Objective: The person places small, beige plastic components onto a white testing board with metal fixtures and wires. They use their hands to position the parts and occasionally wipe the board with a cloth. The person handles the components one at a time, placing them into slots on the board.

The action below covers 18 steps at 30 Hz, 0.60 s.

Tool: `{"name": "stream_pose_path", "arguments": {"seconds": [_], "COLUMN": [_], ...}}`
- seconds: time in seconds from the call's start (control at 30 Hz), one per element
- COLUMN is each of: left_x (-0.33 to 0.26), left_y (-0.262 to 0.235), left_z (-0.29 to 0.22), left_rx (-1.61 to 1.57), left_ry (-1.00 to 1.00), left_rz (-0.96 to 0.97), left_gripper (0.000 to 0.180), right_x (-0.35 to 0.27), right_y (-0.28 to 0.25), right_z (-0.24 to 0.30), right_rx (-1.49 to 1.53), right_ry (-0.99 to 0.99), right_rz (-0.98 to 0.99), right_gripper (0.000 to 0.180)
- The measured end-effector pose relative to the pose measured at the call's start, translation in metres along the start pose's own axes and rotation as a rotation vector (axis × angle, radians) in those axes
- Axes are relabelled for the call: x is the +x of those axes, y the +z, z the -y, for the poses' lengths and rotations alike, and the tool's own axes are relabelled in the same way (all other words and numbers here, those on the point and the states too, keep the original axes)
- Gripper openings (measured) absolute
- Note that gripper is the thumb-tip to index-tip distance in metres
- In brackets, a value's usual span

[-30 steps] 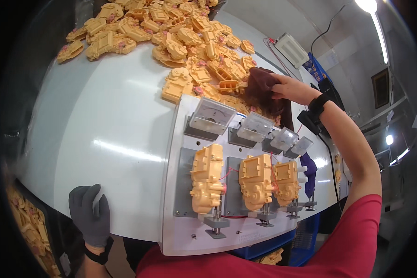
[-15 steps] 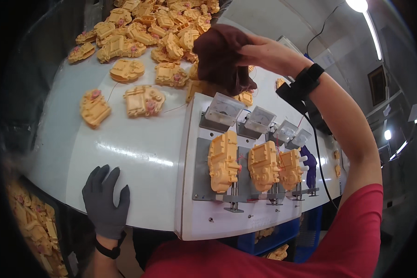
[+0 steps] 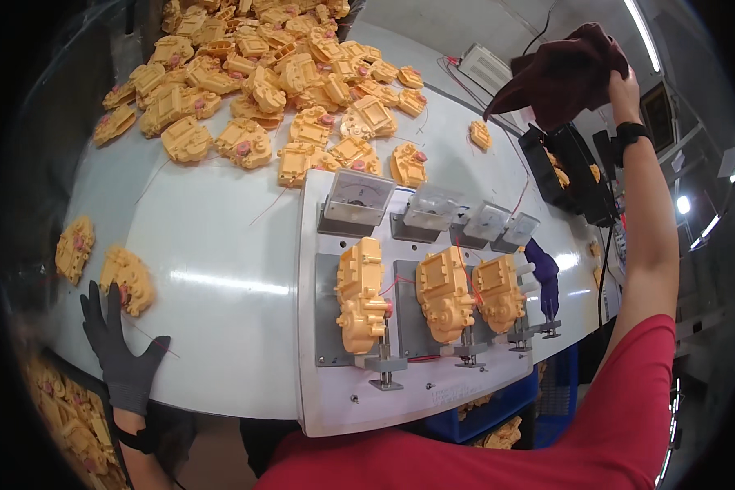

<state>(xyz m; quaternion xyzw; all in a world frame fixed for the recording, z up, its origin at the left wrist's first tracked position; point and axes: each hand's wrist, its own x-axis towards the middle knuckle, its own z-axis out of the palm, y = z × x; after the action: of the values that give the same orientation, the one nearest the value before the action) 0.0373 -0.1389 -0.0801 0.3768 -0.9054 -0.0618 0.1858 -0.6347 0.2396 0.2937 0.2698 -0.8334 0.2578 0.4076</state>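
My right hand (image 3: 625, 88), bare, is raised at the far right and closed on a bunched dark maroon cloth (image 3: 570, 73) that hangs to its left. At the near left, my left hand (image 3: 122, 353) wears a dark grey glove with fingers spread. Its fingertips reach the lower edge of a yellow plastic housing (image 3: 129, 279) with a pinkish part and thin wire; whether they touch is unclear. Another yellow housing (image 3: 74, 250) lies just beyond, to the left. Several yellow housings, one at the left end (image 3: 361, 296), stand in a white test fixture (image 3: 309, 343) between my arms.
Clear-cased dial meters (image 3: 359, 194) line the fixture's back edge. A pile of yellow housings (image 3: 294, 73) covers the far table. A black bin (image 3: 580, 175) stands at the right, near a purple cloth (image 3: 541, 273). A blue crate (image 3: 498, 408) sits below the table's front edge.
My right hand has carried the maroon cloth up and to the right, uncovering part of the pile. My left hand has moved left, and two loose housings now lie farther left and nearer me.
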Motion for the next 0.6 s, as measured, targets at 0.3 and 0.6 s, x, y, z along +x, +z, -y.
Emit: {"name": "stream_pose_path", "arguments": {"seconds": [0.3,0.6], "left_x": [0.000,-0.001], "left_y": [0.007,0.005], "left_z": [0.001,-0.001], "left_rx": [0.054,0.026], "left_ry": [0.008,0.027], "left_rz": [0.009,-0.033], "left_gripper": [0.098,0.096], "right_x": [-0.112,-0.171], "right_y": [0.130,0.140], "right_z": [-0.002,0.200], "right_rx": [0.192,0.943], "right_ry": [0.079,0.049], "right_rz": [0.600,1.405], "right_gripper": [0.055,0.051]}}
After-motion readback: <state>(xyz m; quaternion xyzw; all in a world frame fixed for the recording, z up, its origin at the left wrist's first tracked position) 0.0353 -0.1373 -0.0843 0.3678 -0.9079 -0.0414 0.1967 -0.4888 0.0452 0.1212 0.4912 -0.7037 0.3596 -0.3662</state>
